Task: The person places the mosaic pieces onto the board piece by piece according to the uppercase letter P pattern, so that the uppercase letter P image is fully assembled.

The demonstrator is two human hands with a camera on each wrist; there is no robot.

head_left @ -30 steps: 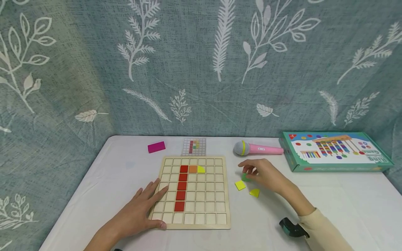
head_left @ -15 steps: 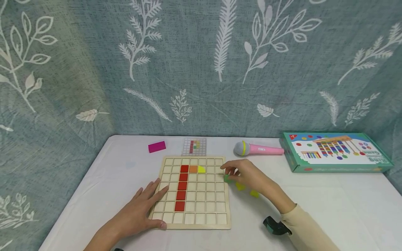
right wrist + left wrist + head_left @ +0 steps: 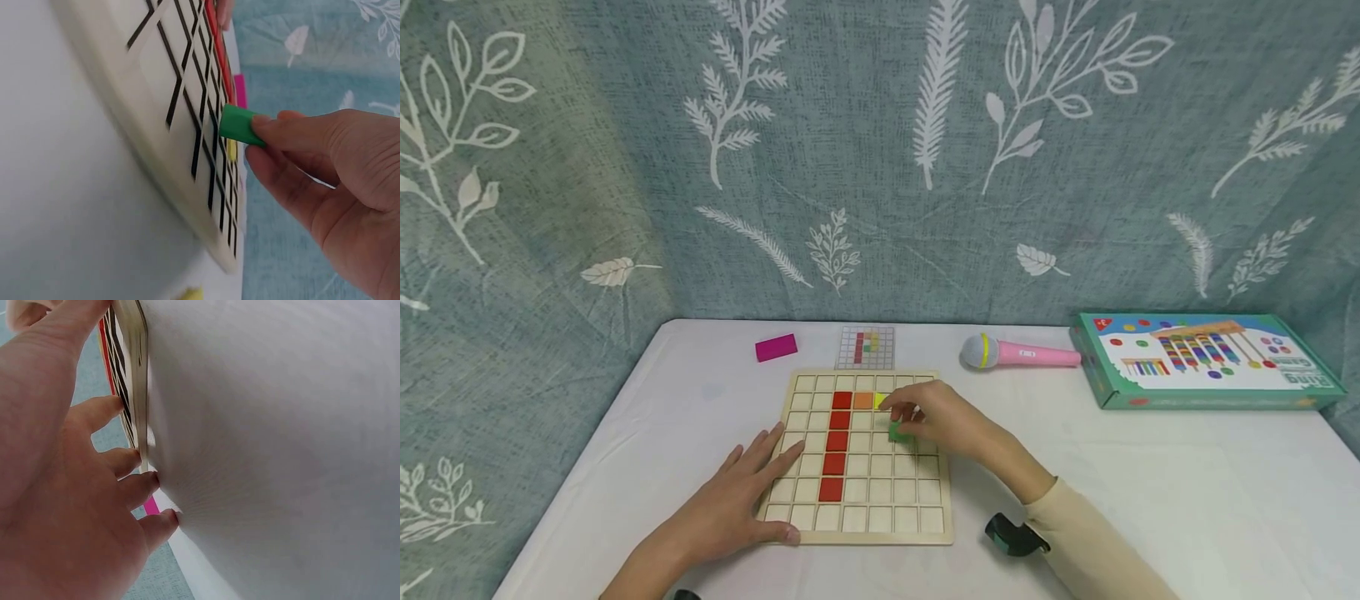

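Note:
A wooden grid board lies on the white table. Red square tiles form a column in it, and an orange tile sits right of the top red one. Beside that, a yellow tile is partly covered by my right hand. That hand pinches a small green tile between thumb and fingertips, over the board's upper right cells. My left hand rests with spread fingers along the board's left edge, its thumb at the lower left corner.
Behind the board lies a small pattern card, with a magenta block to its left. A pink toy microphone and a green-edged toy box stand at the back right. In the right wrist view, a yellow piece shows at the bottom.
My right hand has carried the green tile leftward from beside the board to over its grid. The loose yellow tiles on the right are now hidden in the head view. My left hand stays put.

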